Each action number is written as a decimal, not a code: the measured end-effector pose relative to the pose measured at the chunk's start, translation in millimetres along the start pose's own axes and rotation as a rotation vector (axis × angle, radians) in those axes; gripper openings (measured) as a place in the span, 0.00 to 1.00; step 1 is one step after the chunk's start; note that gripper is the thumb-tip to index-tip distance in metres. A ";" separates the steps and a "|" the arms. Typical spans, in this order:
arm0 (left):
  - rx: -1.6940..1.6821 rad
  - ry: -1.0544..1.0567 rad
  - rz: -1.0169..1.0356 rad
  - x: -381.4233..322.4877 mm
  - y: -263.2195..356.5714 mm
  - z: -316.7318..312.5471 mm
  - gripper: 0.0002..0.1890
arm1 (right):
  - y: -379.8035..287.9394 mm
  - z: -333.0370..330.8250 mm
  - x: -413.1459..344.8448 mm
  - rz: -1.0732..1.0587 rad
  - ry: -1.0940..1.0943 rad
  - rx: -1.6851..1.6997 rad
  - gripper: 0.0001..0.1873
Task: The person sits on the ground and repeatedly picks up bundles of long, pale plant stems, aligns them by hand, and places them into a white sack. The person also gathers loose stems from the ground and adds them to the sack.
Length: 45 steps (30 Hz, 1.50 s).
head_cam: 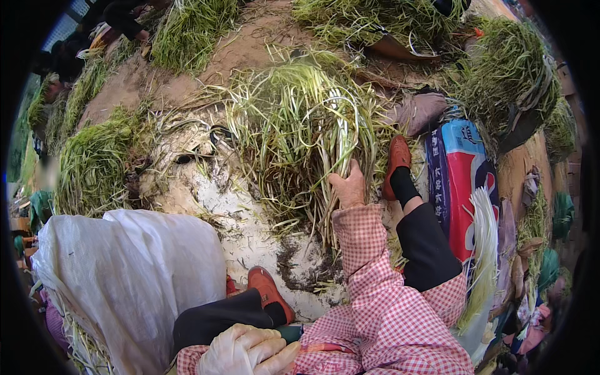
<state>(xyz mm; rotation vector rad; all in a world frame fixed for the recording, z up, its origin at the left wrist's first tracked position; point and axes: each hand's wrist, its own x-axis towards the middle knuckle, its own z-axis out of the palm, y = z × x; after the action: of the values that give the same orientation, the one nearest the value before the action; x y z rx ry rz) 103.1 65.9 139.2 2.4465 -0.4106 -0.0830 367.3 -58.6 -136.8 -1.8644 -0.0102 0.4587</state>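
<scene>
A large heap of long green vegetable stalks with pale stems [290,136] lies on the ground between my feet. My right hand [349,186], bare and in a red checked sleeve, reaches to the heap's right edge, its fingers around several stems; how firmly it holds them cannot be told. At the bottom, near my lap, is my left hand [251,351] in a pale thin glove, its fingers slightly curled and together; nothing shows in it. A bundle of cleaned pale stalks [483,253] lies to my right, its white ends pointing away from me.
A white cloth-covered load [136,262] stands at left. A blue and red printed package [464,183] lies beyond my right leg. More green heaps [511,79] surround the spot. My red shoes [269,288] rest on the dirt-strewn white sheet [243,239]. Another person [124,18] is at upper left.
</scene>
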 end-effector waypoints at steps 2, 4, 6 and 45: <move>0.011 -0.003 0.012 1.8 2.4 1.2 0.23 | 5.7 21.3 -29.8 0.063 -0.101 -0.064 0.29; 0.020 -0.003 0.010 3.7 5.8 2.9 0.23 | 20.4 41.3 -51.3 0.067 -0.247 -0.342 0.30; 0.036 -0.008 0.009 4.8 9.1 5.3 0.24 | 40.7 39.7 -68.1 -0.289 -0.321 -0.665 0.31; -1.002 0.882 -0.504 -74.6 49.1 176.4 0.10 | -19.7 -32.9 -345.1 -0.450 -0.570 0.197 0.08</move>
<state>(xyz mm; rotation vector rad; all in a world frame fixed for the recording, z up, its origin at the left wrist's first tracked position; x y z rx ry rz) -9.3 -52.0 27.1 1.3330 0.5343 0.4547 63.4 -161.7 -4.3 -1.4284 -0.7257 0.6312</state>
